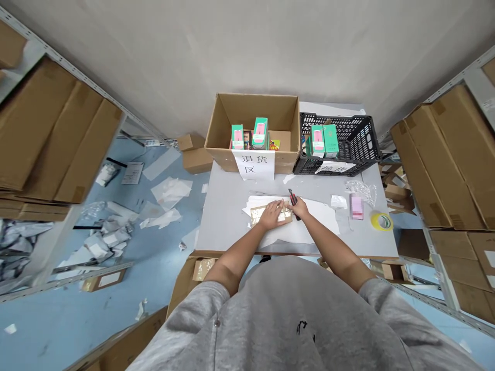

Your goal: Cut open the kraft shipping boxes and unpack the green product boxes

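A small brown cardboard box with a shiny, pale patterned surface lies on sheets of white paper at the table's front. My left hand rests over the box, its fingers curled toward the far edge and holding it down. In my right hand is a black and red utility knife, its tip pointing away from me. The fingertips of that hand reach the box's right end. Part of the box is hidden under my hands.
Behind stand a cardboard carton and a black plastic crate, both holding green boxes. On the right lie a pink box, clear plastic wrap and a yellow tape roll. Shelves with cartons flank the table; papers litter the floor.
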`<move>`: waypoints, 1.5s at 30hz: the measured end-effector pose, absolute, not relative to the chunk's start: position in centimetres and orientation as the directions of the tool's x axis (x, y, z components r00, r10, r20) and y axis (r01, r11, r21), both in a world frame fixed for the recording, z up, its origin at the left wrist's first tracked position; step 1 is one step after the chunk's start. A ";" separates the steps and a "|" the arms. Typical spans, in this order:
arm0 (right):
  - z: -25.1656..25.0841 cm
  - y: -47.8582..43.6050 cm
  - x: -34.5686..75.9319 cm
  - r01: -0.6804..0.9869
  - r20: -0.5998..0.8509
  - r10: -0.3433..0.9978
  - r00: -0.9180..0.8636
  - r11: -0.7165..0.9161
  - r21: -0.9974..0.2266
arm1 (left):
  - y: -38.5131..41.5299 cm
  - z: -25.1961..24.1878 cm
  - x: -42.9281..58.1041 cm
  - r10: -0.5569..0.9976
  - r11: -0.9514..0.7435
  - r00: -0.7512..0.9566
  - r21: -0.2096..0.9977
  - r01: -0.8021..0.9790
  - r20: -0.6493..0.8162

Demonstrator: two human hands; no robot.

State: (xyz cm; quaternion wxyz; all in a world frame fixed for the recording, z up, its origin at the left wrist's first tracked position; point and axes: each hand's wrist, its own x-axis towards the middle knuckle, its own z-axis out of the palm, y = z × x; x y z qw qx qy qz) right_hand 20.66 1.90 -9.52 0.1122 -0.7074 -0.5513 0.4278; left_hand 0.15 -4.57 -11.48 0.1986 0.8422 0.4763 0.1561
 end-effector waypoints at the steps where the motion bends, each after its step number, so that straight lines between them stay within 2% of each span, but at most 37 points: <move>1: -9.7 1.8 20.6 0.684 -0.487 0.872 0.039 -0.379 -0.623 | -4.9 -11.5 0.4 0.863 -0.468 0.501 0.481 0.741 0.068; 6: -9.2 2.0 20.2 0.720 -0.484 0.871 0.079 -0.386 -0.577 | -5.1 -10.9 1.9 0.880 -0.424 0.474 0.439 0.792 -0.006; 8: -8.7 1.3 20.8 0.713 -0.479 0.878 0.014 -0.345 -0.610 | -4.9 -10.7 2.4 0.887 -0.410 0.461 0.424 0.807 -0.019; 13: -7.2 -3.0 24.5 0.538 -0.486 0.850 -0.202 -0.319 -0.781 | -4.2 -10.4 2.5 0.877 -0.422 0.480 0.423 0.802 -0.034; 17: -6.3 -5.4 26.1 0.593 -0.488 0.821 -0.297 -0.242 -0.768 | -4.1 -10.4 2.3 0.881 -0.423 0.474 0.426 0.800 -0.016; 24: -6.3 -7.2 25.2 0.698 -0.495 0.855 -0.157 -0.259 -0.668 | -4.9 -10.9 2.4 0.877 -0.428 0.481 0.467 0.774 0.007; 33: -5.9 -7.9 24.5 0.677 -0.528 0.840 -0.125 -0.317 -0.664 | -4.9 -10.8 2.5 0.883 -0.412 0.469 0.465 0.784 -0.008; 37: -5.9 -8.5 24.7 0.718 -0.515 0.840 -0.171 -0.252 -0.649 | -5.2 -11.0 2.5 0.854 -0.464 0.520 0.465 0.754 0.010; 42: -6.3 -8.4 25.2 0.741 -0.478 0.867 -0.139 -0.229 -0.631 | -4.8 -10.7 2.4 0.907 -0.384 0.420 0.472 0.793 0.032; 45: -7.0 -8.8 26.8 0.771 -0.447 0.892 -0.062 -0.242 -0.589 | -4.6 -10.1 2.6 0.916 -0.361 0.400 0.483 0.798 0.025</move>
